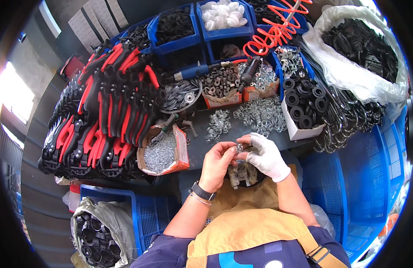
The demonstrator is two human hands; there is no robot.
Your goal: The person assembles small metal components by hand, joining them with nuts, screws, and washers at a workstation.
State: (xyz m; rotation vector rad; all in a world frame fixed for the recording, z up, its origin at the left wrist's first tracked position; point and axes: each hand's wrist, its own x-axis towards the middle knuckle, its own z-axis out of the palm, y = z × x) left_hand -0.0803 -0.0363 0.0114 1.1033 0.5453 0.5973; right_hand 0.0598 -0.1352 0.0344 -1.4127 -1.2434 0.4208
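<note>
My left hand (218, 161), bare and with a watch at the wrist, pinches a small shiny metal part (239, 148) between thumb and fingers. My right hand (267, 159), in a white glove, closes on the same part from the other side. Its exact kind is too small to make out. Both hands meet just in front of the bench edge. Beyond them lie loose piles of metal springs (262, 114) and a smaller pile of springs (219, 125). Under the hands is a worn, taped object (243, 174), partly hidden.
Black-and-red plastic assemblies (110, 109) are stacked at the left. A carton of small metal pieces (161, 154), a box of nuts (221, 81) and black rings (300, 105) surround the work area. A dark power driver (250, 71) lies beneath a red coiled hose (271, 38).
</note>
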